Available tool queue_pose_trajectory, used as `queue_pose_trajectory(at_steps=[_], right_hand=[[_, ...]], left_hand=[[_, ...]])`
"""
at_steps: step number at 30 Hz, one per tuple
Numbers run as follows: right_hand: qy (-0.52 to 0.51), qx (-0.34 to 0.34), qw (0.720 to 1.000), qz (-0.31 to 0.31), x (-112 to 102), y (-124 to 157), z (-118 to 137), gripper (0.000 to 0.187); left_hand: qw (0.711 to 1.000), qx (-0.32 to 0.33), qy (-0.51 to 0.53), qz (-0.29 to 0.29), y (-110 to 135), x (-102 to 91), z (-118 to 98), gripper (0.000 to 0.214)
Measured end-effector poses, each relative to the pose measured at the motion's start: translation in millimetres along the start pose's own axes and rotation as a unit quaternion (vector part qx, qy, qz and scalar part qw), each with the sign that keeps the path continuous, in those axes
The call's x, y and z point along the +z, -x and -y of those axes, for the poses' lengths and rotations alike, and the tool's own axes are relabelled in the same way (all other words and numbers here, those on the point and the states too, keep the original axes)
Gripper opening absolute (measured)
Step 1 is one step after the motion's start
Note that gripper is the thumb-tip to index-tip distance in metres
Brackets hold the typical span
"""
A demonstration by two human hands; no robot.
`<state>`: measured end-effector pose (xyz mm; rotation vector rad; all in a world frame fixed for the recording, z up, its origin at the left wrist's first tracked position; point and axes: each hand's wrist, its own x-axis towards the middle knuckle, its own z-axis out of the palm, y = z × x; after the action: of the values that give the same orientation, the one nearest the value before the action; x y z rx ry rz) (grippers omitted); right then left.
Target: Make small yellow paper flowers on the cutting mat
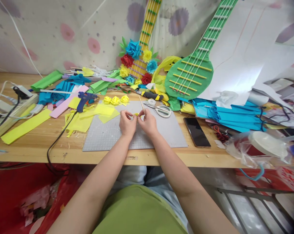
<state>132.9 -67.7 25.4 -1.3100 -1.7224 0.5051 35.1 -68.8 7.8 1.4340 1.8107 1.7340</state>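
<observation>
Over the grey cutting mat (105, 136), my left hand (127, 123) and my right hand (148, 123) meet with closed fingertips. Both pinch a small piece of yellow crepe paper (137, 114), mostly hidden by the fingers. A thin wooden stick (141, 102) rises from my right hand, tilted up and to the left. Just beyond the hands sit several finished yellow paper flowers (115, 100). Scissors (161, 110) with pale handles lie to the right of my right hand, beside a small roll of tape (151, 102). Yellow paper pieces (104, 110) overlap the mat's left side.
A blue glue gun (83, 100) with a black cord lies at the left, near a power strip (15, 113). A phone (197, 132) rests right of the mat. Behind stand a green paper instrument (190, 76) and a flower-trimmed yellow one (147, 35). Blue crepe paper (224, 113) lies right.
</observation>
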Motion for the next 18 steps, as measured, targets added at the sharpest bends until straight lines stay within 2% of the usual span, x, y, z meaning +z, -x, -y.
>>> queue_pose_trajectory(at_steps=[4, 10, 18], right_hand=[[0.039, -0.008, 0.999, 0.003, -0.1, 0.6, -0.9, 0.008], [0.106, -0.037, 0.992, 0.056, -2.4, 1.1, 1.4, 0.011], [0.208, -0.093, 0.969, 0.095, -3.7, 1.5, 0.0, 0.020]], left_hand=[[0.997, -0.041, 0.055, 0.025, 0.8, 1.5, 0.7, 0.026], [0.955, -0.198, 0.216, 0.048, -5.6, 6.4, 7.6, 0.028], [0.923, -0.296, 0.206, 0.134, -10.9, -5.4, -9.7, 0.027]])
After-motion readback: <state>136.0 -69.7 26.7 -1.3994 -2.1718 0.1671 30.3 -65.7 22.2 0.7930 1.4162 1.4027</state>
